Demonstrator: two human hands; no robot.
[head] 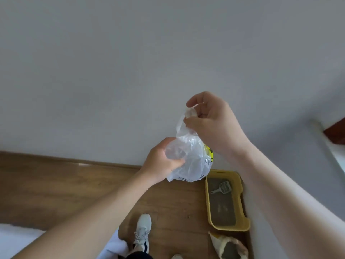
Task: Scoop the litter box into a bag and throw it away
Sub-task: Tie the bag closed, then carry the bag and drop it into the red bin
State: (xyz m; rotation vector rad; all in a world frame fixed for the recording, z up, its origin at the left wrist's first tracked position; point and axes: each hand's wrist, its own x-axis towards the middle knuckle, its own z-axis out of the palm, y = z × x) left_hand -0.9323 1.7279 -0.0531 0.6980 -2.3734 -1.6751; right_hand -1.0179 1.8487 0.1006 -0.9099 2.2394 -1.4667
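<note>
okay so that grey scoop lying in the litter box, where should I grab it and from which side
Grip the scoop by its narrow handle, the end pointing toward the near-left of the yellow litter box. It lies flat on the litter, so come from above. Both hands hold the plastic bag; free one first.

wood floor (56, 184) | yellow litter box (240, 195) by wall; open sack (222, 245) beside; shoe (142, 230)

A home room; wood floor (56, 184), yellow litter box (240, 202) against wall (130, 71).
</note>
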